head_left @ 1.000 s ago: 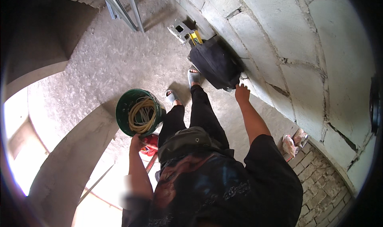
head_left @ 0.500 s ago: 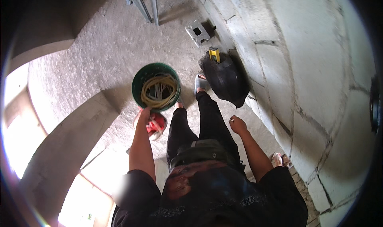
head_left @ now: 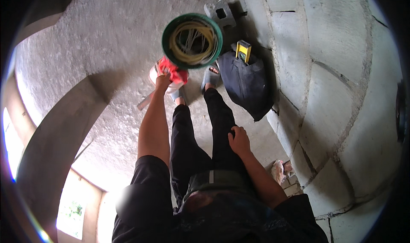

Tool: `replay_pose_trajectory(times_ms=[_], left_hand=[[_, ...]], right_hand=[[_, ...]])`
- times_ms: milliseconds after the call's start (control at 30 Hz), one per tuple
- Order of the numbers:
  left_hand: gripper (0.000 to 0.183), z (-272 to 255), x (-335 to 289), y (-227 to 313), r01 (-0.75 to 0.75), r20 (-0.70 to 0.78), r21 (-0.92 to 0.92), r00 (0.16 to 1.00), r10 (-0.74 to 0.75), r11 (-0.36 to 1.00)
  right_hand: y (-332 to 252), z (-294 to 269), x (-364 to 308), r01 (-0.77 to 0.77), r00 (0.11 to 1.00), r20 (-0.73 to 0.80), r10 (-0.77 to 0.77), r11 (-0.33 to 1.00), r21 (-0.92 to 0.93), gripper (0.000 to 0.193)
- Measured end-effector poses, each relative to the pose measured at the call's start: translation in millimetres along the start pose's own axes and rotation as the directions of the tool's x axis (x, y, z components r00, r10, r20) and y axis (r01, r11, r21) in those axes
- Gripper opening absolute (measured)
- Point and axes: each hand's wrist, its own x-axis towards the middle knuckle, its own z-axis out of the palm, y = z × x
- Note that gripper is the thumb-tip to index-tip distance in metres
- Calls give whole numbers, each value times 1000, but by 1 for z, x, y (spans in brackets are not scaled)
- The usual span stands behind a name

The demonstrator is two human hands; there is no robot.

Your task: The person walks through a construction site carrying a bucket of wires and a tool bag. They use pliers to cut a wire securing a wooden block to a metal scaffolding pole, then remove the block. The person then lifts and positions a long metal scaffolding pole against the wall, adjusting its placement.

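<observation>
My left hand (head_left: 162, 81) is closed at the near side of a round green bucket (head_left: 166, 51), close to its rim; the handle itself cannot be made out. Coils of pale yellow hose or cord (head_left: 177, 51) and thin whitish strands lie inside the bucket. A bright red, crumpled bundle (head_left: 174, 73) with a whitish round part hangs right at that hand, and whether the fingers also grip it is unclear. Below it a flat strip (head_left: 145, 101) sticks out behind my forearm. My right hand (head_left: 240, 140) hovers by my right thigh, fingers loosely curled and thumb apart, with nothing in it.
A black bag (head_left: 247, 83) with a yellow tool (head_left: 243, 51) poking out stands against the block wall (head_left: 329, 42) at right. Beyond it lies a hollow concrete block (head_left: 226, 16). A curved concrete edge (head_left: 64, 123) rises at left. Crumpled wrappers (head_left: 279, 170) lie near the wall.
The green bucket, red bundle and my left hand have moved forward, away from my body. My right hand has come inward to my thigh, its fingers loosening. My feet have shifted.
</observation>
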Motion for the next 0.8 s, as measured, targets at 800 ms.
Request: replay_pose_trajectory(times_ms=[800], left_hand=[[26, -165, 12, 134, -162, -261, -141, 958, 121, 977]], right_hand=[[-12, -12, 42, -113, 990, 84, 112, 993, 15, 26]])
